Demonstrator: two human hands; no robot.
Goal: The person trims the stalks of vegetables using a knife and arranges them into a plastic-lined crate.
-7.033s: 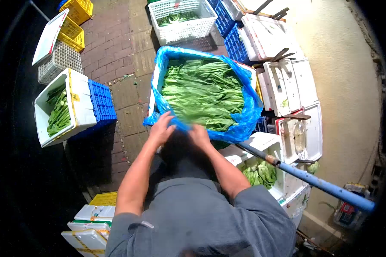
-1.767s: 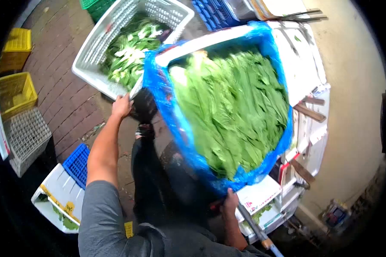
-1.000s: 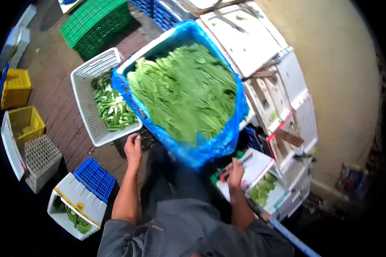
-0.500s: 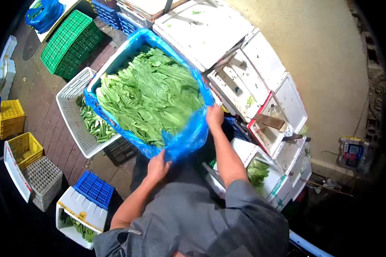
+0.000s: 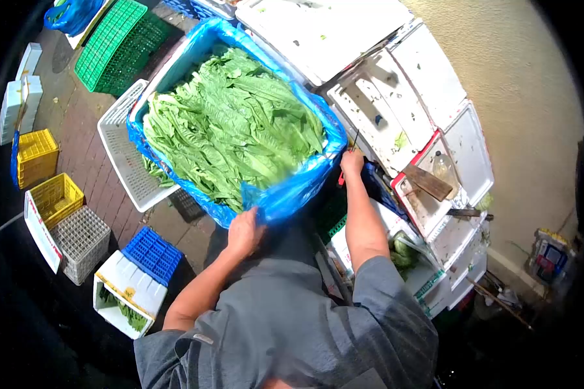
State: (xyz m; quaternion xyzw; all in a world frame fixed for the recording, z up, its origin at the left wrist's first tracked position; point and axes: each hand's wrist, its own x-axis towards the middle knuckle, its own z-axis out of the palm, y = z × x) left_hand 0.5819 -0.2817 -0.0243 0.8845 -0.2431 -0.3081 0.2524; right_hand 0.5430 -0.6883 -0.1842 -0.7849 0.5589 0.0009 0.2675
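Long green leafy lettuce (image 5: 233, 123) fills a crate lined with a blue plastic bag (image 5: 298, 194), directly in front of my body. My left hand (image 5: 243, 235) is closed on the bag's edge at the near side of the crate. Just beyond the crate's right corner is my right hand (image 5: 352, 162), its fingers closed. A small red-handled tool (image 5: 341, 178) shows at this hand, with a thin dark piece sticking up past the fingers; its exact kind is unclear.
White foam boxes (image 5: 363, 123) stand at the right, with a wooden block (image 5: 428, 182) and plastic bottle (image 5: 444, 167) on them. A white basket (image 5: 126, 152) sits left of the lettuce. Green (image 5: 110, 45), yellow (image 5: 37, 155) and blue (image 5: 152, 255) crates stand on the brick floor.
My right hand has left the bag's edge and moved right and slightly up, where the red-handled tool now shows. My left hand still grips the bag. The whole view has shifted.
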